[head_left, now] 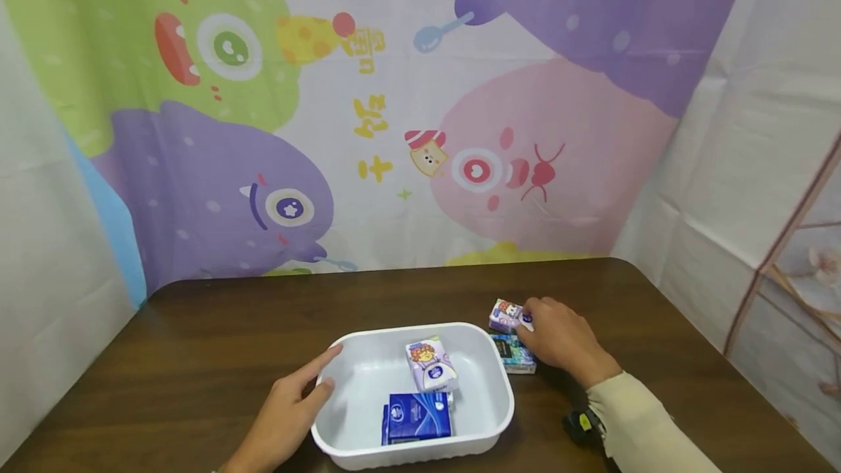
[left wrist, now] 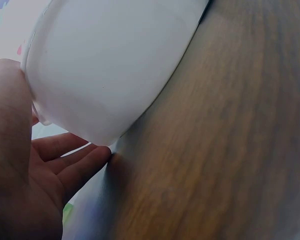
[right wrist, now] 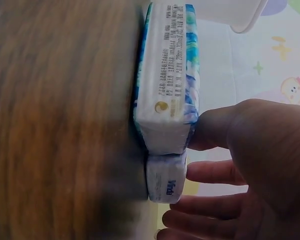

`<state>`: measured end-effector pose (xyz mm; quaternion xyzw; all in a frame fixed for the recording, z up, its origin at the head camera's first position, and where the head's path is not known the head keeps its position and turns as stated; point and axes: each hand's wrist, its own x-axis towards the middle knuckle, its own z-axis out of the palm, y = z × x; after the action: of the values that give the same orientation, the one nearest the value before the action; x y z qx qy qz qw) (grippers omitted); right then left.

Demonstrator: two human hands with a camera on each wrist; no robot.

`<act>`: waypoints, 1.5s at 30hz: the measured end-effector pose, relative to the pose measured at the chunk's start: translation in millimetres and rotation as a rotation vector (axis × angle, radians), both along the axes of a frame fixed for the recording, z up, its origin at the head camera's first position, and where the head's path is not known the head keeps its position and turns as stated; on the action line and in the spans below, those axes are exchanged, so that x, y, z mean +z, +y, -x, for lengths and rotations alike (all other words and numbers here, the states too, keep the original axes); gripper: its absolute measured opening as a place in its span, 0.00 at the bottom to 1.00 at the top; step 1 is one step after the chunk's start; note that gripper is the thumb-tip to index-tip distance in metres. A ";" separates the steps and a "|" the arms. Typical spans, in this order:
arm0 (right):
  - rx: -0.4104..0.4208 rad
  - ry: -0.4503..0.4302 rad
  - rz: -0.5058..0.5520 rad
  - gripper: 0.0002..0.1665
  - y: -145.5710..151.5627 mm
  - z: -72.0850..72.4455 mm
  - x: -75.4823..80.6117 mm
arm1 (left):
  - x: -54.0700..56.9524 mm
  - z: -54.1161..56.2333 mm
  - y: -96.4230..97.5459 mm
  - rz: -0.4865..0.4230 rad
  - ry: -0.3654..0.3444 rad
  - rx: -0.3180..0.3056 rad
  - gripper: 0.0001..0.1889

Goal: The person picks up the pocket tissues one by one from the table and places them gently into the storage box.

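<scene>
My left hand (head_left: 285, 404) rests at the left side of a white plastic tub (head_left: 338, 422), thumb and index fingertips at its rim. In the left wrist view its extended fingers (left wrist: 82, 167) touch the tub's outer wall low down. My right hand (head_left: 561, 334) holds the right end of a small lavender tissue pack (head_left: 503, 315), thumb on the near side and fingers on the far side. A blue-green tissue pack (head_left: 515, 358) lies close in front of it, beside the tub. The right wrist view shows the two packs end to end, one marked Vinda.
Inside the tub lie a lavender tissue pack (head_left: 430, 365) with a cartoon face and a dark blue tissue pack (head_left: 420, 417), with more packaging partly hidden beneath. All stands on a dark wooden table (head_left: 263, 327). A printed cartoon curtain (head_left: 388, 225) hangs behind its far edge.
</scene>
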<state>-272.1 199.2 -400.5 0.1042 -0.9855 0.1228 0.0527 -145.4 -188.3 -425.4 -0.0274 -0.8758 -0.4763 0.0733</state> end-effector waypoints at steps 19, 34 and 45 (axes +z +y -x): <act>-0.043 -0.036 -0.001 0.27 4.7 0.4 0.3 | -1.7 0.2 1.3 0.012 0.029 -0.002 0.22; -0.052 -0.031 -0.011 0.28 5.0 2.6 2.0 | -1.7 0.8 -0.7 0.004 0.023 -0.007 0.22; -0.080 -0.033 -0.028 0.28 9.4 2.5 2.6 | -1.0 -0.5 -0.1 -0.002 0.037 -0.011 0.22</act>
<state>-274.6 208.6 -397.9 0.0634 -0.9913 0.1086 0.0397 -144.9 -188.4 -426.4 -0.0410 -0.8737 -0.4769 0.0870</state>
